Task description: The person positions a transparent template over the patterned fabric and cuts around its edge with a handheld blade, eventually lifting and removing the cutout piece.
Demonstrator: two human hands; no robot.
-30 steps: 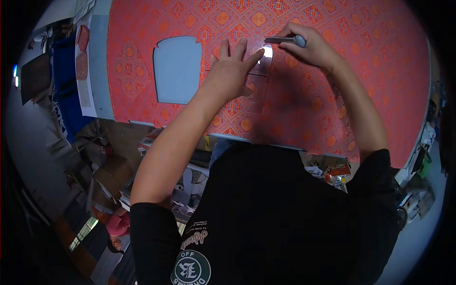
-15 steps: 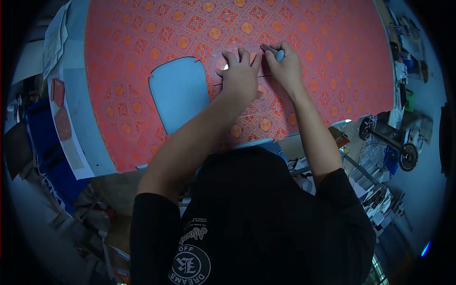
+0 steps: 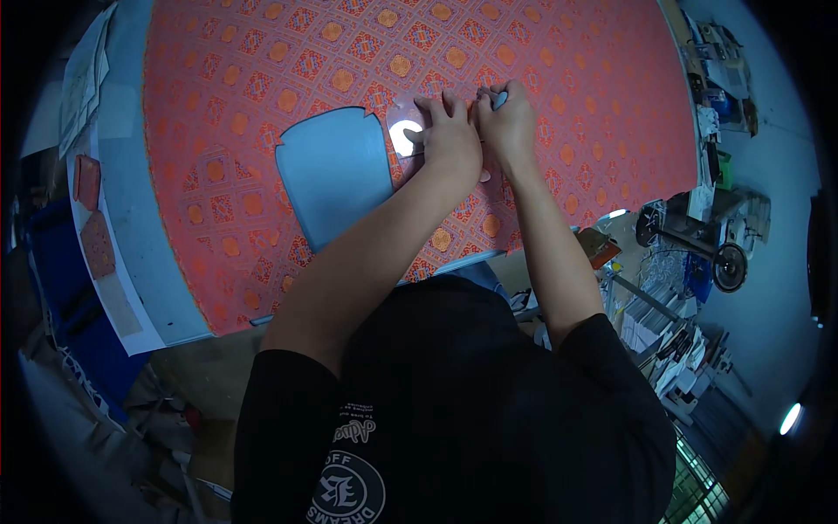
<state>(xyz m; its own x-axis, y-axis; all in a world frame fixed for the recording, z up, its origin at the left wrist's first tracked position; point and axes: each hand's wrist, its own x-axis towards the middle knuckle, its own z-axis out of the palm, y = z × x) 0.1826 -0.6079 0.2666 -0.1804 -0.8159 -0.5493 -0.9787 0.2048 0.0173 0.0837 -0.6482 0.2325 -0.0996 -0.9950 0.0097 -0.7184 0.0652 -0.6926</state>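
A red patterned fabric (image 3: 594,113) with gold and blue motifs covers most of the table. My left hand (image 3: 449,135) presses down with spread fingers on a clear flat template (image 3: 407,138), which shines white with reflected light. Right beside it, my right hand (image 3: 509,127) is closed around a slim tool with a pale blue handle (image 3: 499,100), its tip hidden by the fingers near the template's right edge. Left of the template, a grey-blue shape (image 3: 336,175) with notched upper corners interrupts the pattern; it matches the table's colour.
On the bare left strip of the table (image 3: 131,218) lie small red patterned pieces (image 3: 98,244) on white paper. The fabric's front edge runs close to my body. Beyond the right side are a wheeled stand (image 3: 729,266) and cluttered papers (image 3: 672,349).
My right hand has moved left and slightly down with the tool, close against my left hand. A bright reflection has grown on the template. The whole view has shifted slightly.
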